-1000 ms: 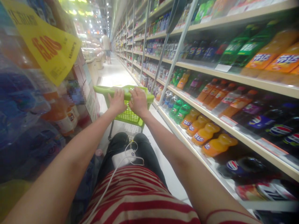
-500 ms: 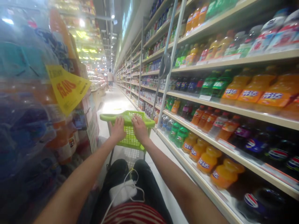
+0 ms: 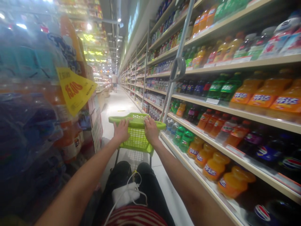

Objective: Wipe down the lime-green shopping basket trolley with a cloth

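A green shopping cart stood on the aisle floor, its handle held by the left hand and the right hand, fingers curled over it, apart from each other. Right of the cart ran shelves of bottles; left of it hung a yellow price sign; well beyond it was another person.

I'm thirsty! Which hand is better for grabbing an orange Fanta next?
Probably the right hand. The orange Fanta bottles are on the shelves to its side, while the left hand is farther across. Both hands are on the green cart handle, so the right would let go first.
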{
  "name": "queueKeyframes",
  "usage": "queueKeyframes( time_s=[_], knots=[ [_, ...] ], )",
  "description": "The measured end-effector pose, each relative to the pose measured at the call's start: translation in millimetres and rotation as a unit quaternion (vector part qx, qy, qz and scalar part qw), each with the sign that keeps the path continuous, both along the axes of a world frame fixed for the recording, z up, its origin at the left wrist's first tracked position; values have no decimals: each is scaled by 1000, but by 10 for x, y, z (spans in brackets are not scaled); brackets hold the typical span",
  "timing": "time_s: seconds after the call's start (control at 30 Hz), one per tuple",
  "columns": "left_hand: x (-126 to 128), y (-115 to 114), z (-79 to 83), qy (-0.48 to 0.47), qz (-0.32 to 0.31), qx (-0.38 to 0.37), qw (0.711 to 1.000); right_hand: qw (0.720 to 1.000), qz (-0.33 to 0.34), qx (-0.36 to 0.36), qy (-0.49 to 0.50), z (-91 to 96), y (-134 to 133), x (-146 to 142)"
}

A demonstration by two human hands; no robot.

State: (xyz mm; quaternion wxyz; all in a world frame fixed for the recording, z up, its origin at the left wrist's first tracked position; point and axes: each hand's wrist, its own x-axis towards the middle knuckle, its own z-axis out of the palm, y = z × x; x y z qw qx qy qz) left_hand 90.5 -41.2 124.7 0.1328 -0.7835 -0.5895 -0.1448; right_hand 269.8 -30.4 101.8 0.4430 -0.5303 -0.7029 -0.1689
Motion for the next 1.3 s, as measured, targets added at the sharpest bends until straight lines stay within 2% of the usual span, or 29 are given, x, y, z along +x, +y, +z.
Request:
queueKeyframes(
  time_s=[0.17, 0.3, 0.43, 0.5, 0.63, 0.73, 0.8, 0.9, 1.03, 1.1, 1.17, 1.23, 1.3],
  knots=[
    [63, -24, 9, 6, -27, 30, 999, 998, 49, 14, -36, 28, 51, -311],
    [-43, 7, 13, -7, 4, 20, 1000, 997, 44, 25, -49, -24, -1, -100],
    [-78, 7, 15, 19, -21, 11, 1000, 1000, -19, 11, 4, -107, -12, 289],
    [-34, -4, 10, 18, -24, 10, 999, 999, -40, 4, 30, -119, 19, 368],
    [47, -20, -12, 20, -19, 24, 999, 999, -11, 10, 30, -47, 87, 188],
    [26, -29, -22, 22, -16, 41, 999, 999, 24, 21, 5, 40, 91, -39],
    [-17, -34, -22, 23, -15, 42, 999, 1000, 23, 16, -11, 63, 71, -109],
    [-78, -37, -23, 23, -14, 34, 999, 999, -2, -5, -32, 7, 27, -27],
    [-104, -37, -42, 19, -17, 35, 999, 998, 40, -6, -41, -71, -35, 235],
    [-96, -38, -51, 18, -20, 42, 999, 999, 37, 6, 9, -6, -74, 305],
    [-84, -42, -56, 18, -23, 47, 998, 997, 3, 4, 77, 134, -111, 300],
    [-72, -47, -53, 21, -23, 45, 999, 992, -33, -38, 120, 304, -133, 243],
    [-64, -54, -47, 24, -22, 40, 999, 986, -53, -106, 117, 446, -125, 170]
  ],
)
